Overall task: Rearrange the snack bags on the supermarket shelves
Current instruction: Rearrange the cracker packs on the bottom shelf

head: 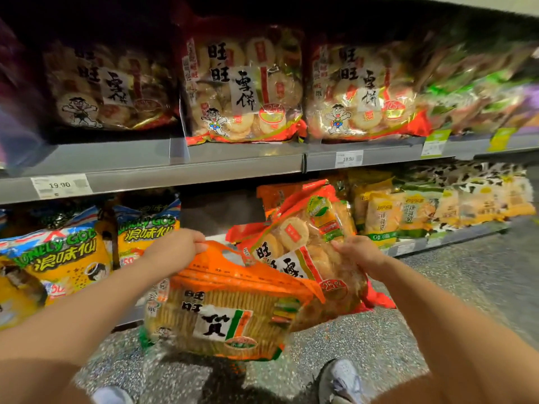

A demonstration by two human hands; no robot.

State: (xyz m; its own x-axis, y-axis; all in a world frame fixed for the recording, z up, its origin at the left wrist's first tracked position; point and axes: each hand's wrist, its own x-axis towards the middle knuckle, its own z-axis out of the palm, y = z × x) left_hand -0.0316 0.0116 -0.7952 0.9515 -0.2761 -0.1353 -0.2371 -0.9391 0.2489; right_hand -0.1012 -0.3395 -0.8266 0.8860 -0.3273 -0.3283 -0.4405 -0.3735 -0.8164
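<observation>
My left hand [175, 246] grips the top edge of an orange rice-cracker bag [224, 310], which hangs in front of the lower shelf. My right hand [357, 252] grips a red bag of round rice crackers [306, 258] that tilts out from the lower shelf, just behind and to the right of the orange bag. Three more red bags of round crackers stand upright on the upper shelf, at the left [108, 86], middle [245, 88] and right [361, 91].
Yellow-and-blue snack bags [58, 258] fill the lower shelf at left. Yellow packets [423, 211] line it at right, green and purple bags [481, 91] the upper right. Grey shelf edge [204, 170] carries price tags. My shoes [341, 380] stand on speckled floor.
</observation>
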